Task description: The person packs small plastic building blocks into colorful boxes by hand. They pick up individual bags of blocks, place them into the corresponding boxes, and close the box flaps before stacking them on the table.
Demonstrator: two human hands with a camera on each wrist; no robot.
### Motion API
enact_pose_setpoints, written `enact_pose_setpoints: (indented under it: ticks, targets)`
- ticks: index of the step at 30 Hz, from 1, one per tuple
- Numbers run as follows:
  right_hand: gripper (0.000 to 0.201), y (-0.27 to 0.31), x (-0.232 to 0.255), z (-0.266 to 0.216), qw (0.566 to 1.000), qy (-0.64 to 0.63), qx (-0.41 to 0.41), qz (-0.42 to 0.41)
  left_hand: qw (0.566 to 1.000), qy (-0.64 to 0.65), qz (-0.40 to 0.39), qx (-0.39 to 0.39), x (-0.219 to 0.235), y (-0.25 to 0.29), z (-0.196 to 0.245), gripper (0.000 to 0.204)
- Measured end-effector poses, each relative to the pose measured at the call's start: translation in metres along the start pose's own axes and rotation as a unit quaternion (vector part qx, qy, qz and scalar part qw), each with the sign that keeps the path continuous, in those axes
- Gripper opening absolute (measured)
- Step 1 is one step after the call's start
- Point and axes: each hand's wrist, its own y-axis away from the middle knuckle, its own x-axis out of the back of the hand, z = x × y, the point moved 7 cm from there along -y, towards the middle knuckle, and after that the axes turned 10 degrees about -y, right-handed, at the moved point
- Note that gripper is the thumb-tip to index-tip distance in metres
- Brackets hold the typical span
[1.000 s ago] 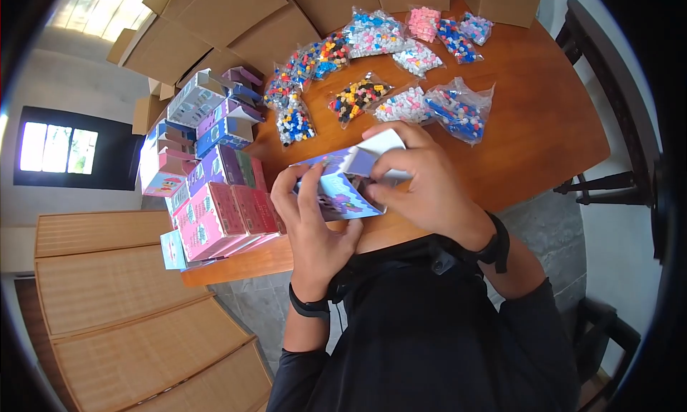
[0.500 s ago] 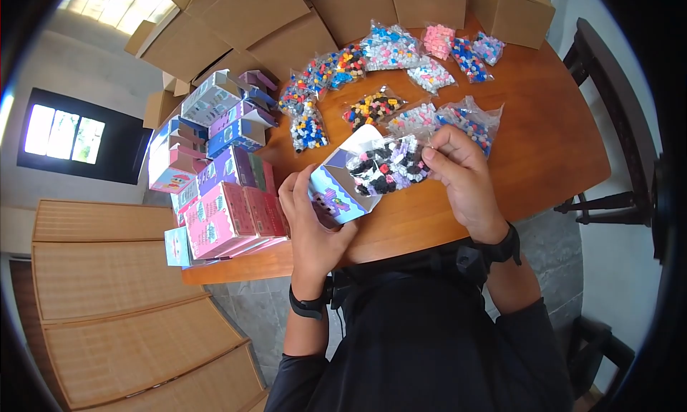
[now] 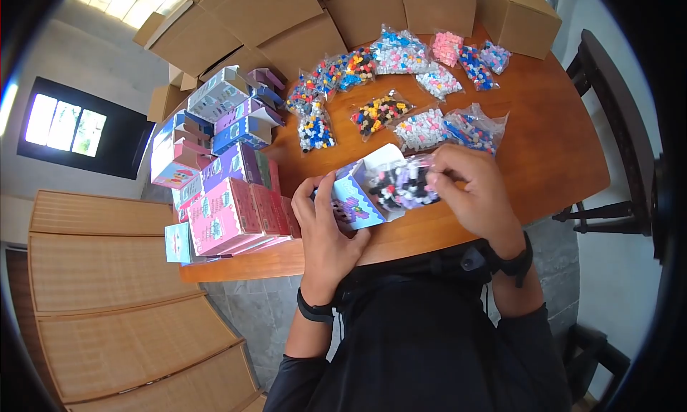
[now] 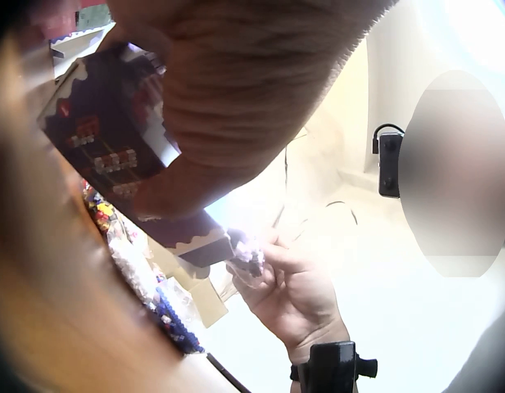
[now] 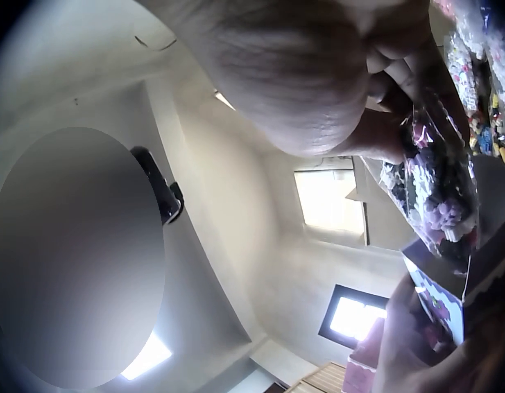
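Note:
My left hand [image 3: 325,236] grips a small blue and purple printed carton [image 3: 358,203] from its left side, its open end facing right with a white flap [image 3: 386,156] raised. My right hand [image 3: 474,191] pinches one end of a clear bag of black, white, lilac and pink toy bricks [image 3: 404,186]. The bag's other end lies at the carton's opening. In the right wrist view the bag [image 5: 439,192] hangs from the fingers, its lower end at the carton's edge [image 5: 441,295]. The left wrist view shows the carton's dark side [image 4: 105,139] under the left hand.
Several clear bags of coloured bricks [image 3: 379,113] lie across the wooden table [image 3: 551,133]. Pink and purple cartons [image 3: 225,215] are stacked at the left, with open cartons [image 3: 247,125] behind them. Large cardboard boxes [image 3: 365,15] line the far edge. A dark chair [image 3: 608,118] stands at the right.
A second ago my right fingers were at the carton's opening. The brick bag then came into view, pinched by the right hand, and is now at the opening. The left hand keeps its grip.

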Motion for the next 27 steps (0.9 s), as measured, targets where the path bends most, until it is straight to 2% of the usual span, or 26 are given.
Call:
enact_pose_setpoints:
  ticks: [3,6,9,12,18,21,27]
  targets:
    - [0.011,-0.001,0.013,0.006,0.996,-0.056,-0.073,-0.017,0.999,0.033,-0.009,-0.020,-0.001,0.001,0.001,0.082]
    - [0.013,-0.012,0.014,-0.004,0.993,-0.067,-0.064,-0.072,0.998,-0.001,-0.030,-0.057,0.000,0.001,0.011,0.081]
    - [0.014,-0.020,0.013,0.000,0.984,-0.068,-0.093,-0.136,0.997,0.002,-0.038,-0.073,0.002,0.001,0.019,0.081]
    - [0.016,-0.021,0.010,-0.003,0.981,-0.046,-0.119,-0.143,0.996,-0.001,-0.041,-0.081,0.004,0.002,0.022,0.081]
    - [0.012,-0.016,0.013,0.015,0.978,-0.171,-0.109,-0.041,0.996,-0.003,-0.040,-0.075,0.000,0.004,0.022,0.084]
    - [0.011,-0.007,0.025,0.011,0.979,-0.181,-0.078,0.048,0.998,-0.001,-0.039,-0.048,-0.001,0.003,0.021,0.086]
    - [0.008,0.020,0.029,0.011,0.964,-0.196,-0.055,0.172,0.999,0.037,-0.023,-0.020,-0.005,0.005,0.023,0.082]
